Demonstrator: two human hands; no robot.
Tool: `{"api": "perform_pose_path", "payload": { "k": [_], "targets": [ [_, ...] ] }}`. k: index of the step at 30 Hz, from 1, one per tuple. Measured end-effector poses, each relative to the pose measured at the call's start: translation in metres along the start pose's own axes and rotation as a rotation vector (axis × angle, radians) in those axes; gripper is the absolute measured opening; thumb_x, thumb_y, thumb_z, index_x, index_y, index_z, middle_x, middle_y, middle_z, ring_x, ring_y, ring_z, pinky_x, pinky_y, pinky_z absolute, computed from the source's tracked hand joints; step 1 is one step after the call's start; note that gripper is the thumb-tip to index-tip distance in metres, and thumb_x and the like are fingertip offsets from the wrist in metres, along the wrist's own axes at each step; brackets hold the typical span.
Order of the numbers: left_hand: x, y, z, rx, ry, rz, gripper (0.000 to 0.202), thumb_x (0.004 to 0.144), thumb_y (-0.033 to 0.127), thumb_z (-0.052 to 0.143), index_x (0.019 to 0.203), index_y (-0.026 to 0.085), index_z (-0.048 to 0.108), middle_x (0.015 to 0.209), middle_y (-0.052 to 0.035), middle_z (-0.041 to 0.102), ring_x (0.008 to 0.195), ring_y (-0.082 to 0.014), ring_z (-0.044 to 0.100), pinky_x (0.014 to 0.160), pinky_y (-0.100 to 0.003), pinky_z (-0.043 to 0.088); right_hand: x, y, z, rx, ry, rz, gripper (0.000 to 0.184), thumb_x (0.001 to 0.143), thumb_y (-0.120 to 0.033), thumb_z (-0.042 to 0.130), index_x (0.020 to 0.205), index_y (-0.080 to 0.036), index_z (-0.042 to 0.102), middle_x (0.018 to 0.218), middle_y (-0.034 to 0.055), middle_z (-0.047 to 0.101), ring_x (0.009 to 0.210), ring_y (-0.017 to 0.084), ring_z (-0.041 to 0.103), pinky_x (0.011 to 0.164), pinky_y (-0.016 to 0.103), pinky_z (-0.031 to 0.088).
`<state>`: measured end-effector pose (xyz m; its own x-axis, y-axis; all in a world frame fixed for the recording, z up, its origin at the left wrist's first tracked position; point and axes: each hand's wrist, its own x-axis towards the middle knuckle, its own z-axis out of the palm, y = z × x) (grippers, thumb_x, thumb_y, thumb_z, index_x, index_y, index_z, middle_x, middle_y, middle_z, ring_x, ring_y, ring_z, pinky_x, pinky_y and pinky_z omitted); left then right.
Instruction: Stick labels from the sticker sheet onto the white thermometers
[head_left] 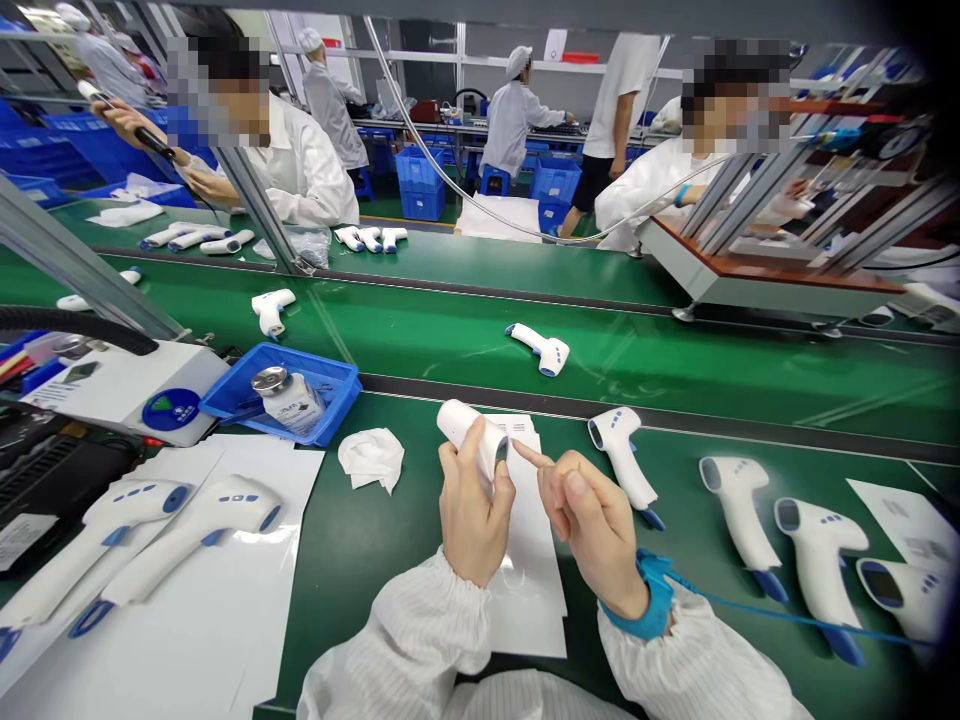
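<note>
The left hand (476, 505) grips a white infrared thermometer (466, 428), tilting its lens end toward the right hand (592, 530) at 3 o'clock. That hand holds nothing, its index finger stretched almost to the lens, seemingly to check it.

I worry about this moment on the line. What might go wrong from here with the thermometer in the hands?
The index finger of the right hand is very close to the dark end of the white thermometer held in the left hand, so it may leave a smudge there. The blue wrist strap's cord runs low toward the thermometers at right and might catch them.
</note>
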<state>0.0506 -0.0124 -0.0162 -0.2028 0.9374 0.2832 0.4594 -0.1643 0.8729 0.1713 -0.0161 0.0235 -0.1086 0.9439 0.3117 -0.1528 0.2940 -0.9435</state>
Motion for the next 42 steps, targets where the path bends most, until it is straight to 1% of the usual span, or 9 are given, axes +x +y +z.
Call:
{"api": "perform_pose_path", "payload": {
  "k": [8,14,21,28,31,35,37,39,42],
  "targets": [
    [0.000,0.002,-0.001,0.064,0.021,0.054,0.046,0.095,0.031,0.042,0.139,0.021,0.037,0.101,-0.0062,0.045,0.079,-0.0184,0.057,0.068,-0.032,0.048,-0.002,-0.002,0.000,-0.005,-0.016,-0.026,0.033,0.100,-0.034,0.039,0.070,-0.023,0.046,0.047,-0.0099,0.036,0.045,0.010,0.034,0.105,0.052,0.041],
    [0.000,0.001,-0.001,0.085,0.035,0.101,0.047,0.095,0.029,0.042,0.140,0.021,0.036,0.100,-0.0058,0.045,0.077,-0.0179,0.057,0.066,-0.031,0.048,-0.003,-0.002,-0.001,-0.009,-0.028,-0.045,0.033,0.101,-0.033,0.038,0.070,-0.022,0.046,0.048,-0.0101,0.036,0.046,0.009,0.034,0.105,0.051,0.040],
    [-0.002,0.001,-0.002,0.060,0.037,0.084,0.047,0.094,0.029,0.043,0.140,0.021,0.038,0.101,-0.0066,0.046,0.080,-0.0190,0.058,0.069,-0.033,0.049,0.000,-0.002,-0.001,0.020,-0.026,-0.013,0.033,0.101,-0.034,0.039,0.071,-0.022,0.047,0.047,-0.0103,0.036,0.046,0.009,0.032,0.103,0.050,0.041],
    [-0.003,0.002,-0.001,-0.054,-0.022,-0.022,0.047,0.095,0.031,0.042,0.141,0.022,0.038,0.114,-0.0104,0.049,0.097,-0.0229,0.059,0.083,-0.037,0.048,0.000,0.002,-0.003,0.027,-0.063,-0.021,0.033,0.101,-0.034,0.038,0.072,-0.022,0.048,0.047,-0.0086,0.039,0.049,0.011,0.036,0.093,0.045,0.047],
    [-0.003,0.001,-0.001,-0.155,-0.048,-0.075,0.047,0.096,0.033,0.042,0.142,0.024,0.037,0.125,-0.0113,0.049,0.104,-0.0227,0.057,0.090,-0.038,0.046,0.003,0.005,-0.002,-0.016,0.023,-0.060,0.022,0.096,-0.031,0.050,0.076,-0.022,0.051,0.062,-0.0048,0.051,0.063,0.012,0.048,0.091,0.041,0.049],
    [-0.004,0.000,0.000,-0.258,-0.056,-0.126,0.047,0.096,0.033,0.045,0.142,0.027,0.038,0.130,-0.0107,0.050,0.110,-0.0235,0.055,0.095,-0.041,0.045,0.016,0.010,-0.003,-0.061,0.164,-0.086,0.011,0.090,-0.025,0.059,0.082,-0.024,0.053,0.082,-0.0021,0.052,0.081,0.013,0.055,0.097,0.040,0.048],
    [-0.004,0.001,0.000,-0.300,-0.058,-0.142,0.047,0.096,0.033,0.045,0.142,0.027,0.038,0.131,-0.0106,0.051,0.114,-0.0242,0.055,0.098,-0.042,0.045,0.020,0.013,-0.004,-0.200,0.145,-0.065,0.007,0.088,-0.024,0.062,0.095,-0.026,0.058,0.097,0.0010,0.055,0.096,0.016,0.057,0.099,0.041,0.047],
    [-0.004,0.001,0.000,-0.332,-0.056,-0.155,0.047,0.096,0.033,0.046,0.142,0.028,0.039,0.132,-0.0105,0.052,0.118,-0.0249,0.053,0.100,-0.043,0.044,0.021,0.015,-0.003,-0.387,0.069,-0.041,0.026,0.087,-0.023,0.064,0.112,-0.028,0.060,0.115,0.0045,0.056,0.112,0.021,0.055,0.100,0.041,0.047],
    [-0.002,0.003,0.001,-0.352,-0.029,-0.154,0.047,0.096,0.033,0.046,0.142,0.026,0.038,0.138,-0.0108,0.049,0.128,-0.0256,0.047,0.106,-0.044,0.040,0.015,0.019,0.002,-0.567,-0.025,-0.102,0.035,0.091,-0.020,0.056,0.126,-0.029,0.058,0.129,0.0070,0.055,0.121,0.023,0.053,0.102,0.043,0.046]
  ]
}}
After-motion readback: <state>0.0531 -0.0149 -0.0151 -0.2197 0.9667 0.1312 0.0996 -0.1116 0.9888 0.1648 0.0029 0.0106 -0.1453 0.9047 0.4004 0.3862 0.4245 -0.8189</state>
